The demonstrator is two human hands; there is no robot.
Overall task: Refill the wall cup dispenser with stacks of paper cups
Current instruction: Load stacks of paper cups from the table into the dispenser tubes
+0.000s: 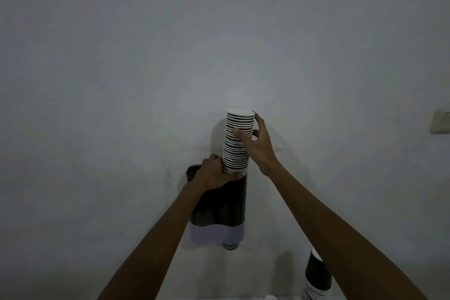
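Two hands' grip around cup stack (237, 143)

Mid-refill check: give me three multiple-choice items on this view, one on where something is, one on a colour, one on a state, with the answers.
1. Where does the spare cup stack stand?
A. lower right of the dispenser
B. above the wall switch
C. in the left hand

2. What colour is the band along the bottom of the dispenser?
A. red
B. pale lilac
C. green

3. How far in is the cup stack being loaded?
A. fully inside
B. lying on the floor
C. only its lower end is in the dispenser's top, most of it still sticking out

Answers:
1 A, the spare stack shows at the lower right edge, partly behind the right forearm.
2 B, the pale band lies under the dark body.
3 C, the right hand holds the stack's side while the left hand grips at the dispenser's mouth.
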